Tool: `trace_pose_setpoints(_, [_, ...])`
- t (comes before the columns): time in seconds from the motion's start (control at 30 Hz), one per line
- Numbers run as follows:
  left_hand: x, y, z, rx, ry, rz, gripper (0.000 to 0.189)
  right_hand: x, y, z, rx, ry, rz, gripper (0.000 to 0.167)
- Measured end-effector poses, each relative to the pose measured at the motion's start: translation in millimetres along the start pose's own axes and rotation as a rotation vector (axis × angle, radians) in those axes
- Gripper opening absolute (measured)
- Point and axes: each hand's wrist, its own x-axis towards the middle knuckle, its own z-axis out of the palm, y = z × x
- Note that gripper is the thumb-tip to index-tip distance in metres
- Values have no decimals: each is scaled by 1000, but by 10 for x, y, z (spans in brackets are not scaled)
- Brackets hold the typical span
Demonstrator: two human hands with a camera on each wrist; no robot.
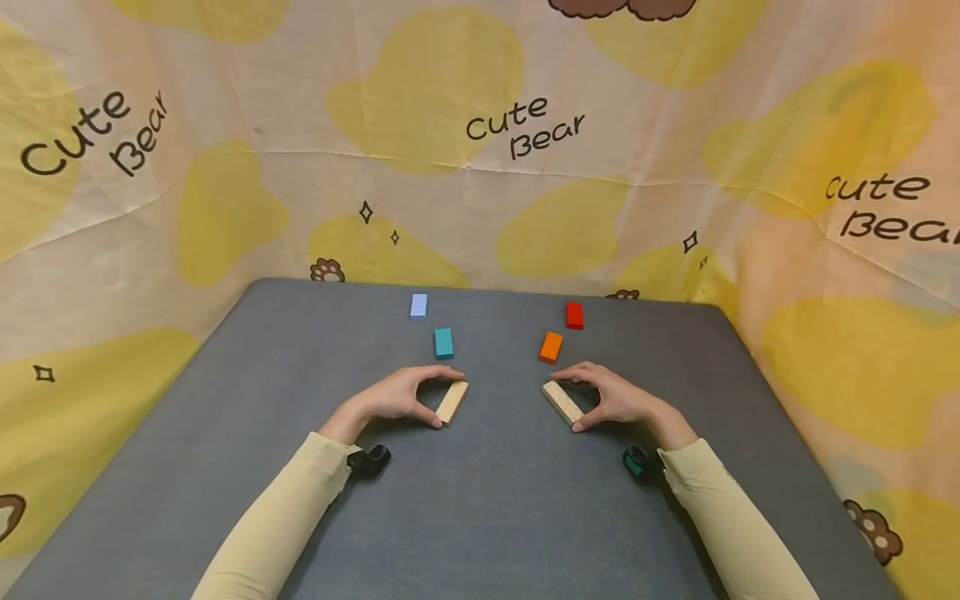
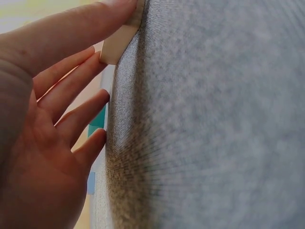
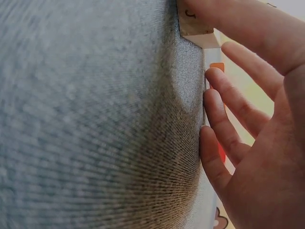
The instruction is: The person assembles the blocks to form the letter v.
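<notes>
My left hand (image 1: 401,395) pinches a plain wooden block (image 1: 452,403) by its two ends, thumb at the near end and fingers at the far end. Across from it, my right hand (image 1: 611,395) holds a second plain wooden block (image 1: 562,402) the same way. The two blocks slant toward each other at their far ends, with a gap of table between them. In the right wrist view a dark mark shows on the end of the wooden block (image 3: 195,24). The left wrist view shows the other wooden block (image 2: 116,45) low at the grey cloth surface.
Beyond the left hand lie a teal block (image 1: 444,343) and a light blue block (image 1: 418,307). Past the right hand are an orange block (image 1: 551,347) and a red block (image 1: 574,316). A patterned curtain (image 1: 420,100) borders the grey table (image 1: 495,517) at the back and sides.
</notes>
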Motion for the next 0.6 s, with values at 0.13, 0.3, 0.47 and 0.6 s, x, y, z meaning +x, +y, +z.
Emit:
trace_pose_setpoints(0.13, [-4, 4, 4, -6, 5, -5, 77, 2, 5, -5, -6, -9, 9, 81])
trace_pose_setpoints(0.3, [-5, 15, 4, -10, 9, -8, 78, 4, 10, 1, -16, -5, 18, 79])
trace_pose_setpoints(0.47, [1, 19, -2, -10, 10, 3, 78, 2, -4, -6, -11, -3, 21, 79])
trace_pose_setpoints(0.6, [14, 14, -4, -20, 4, 13, 79, 8, -4, -10, -50, 2, 0, 80])
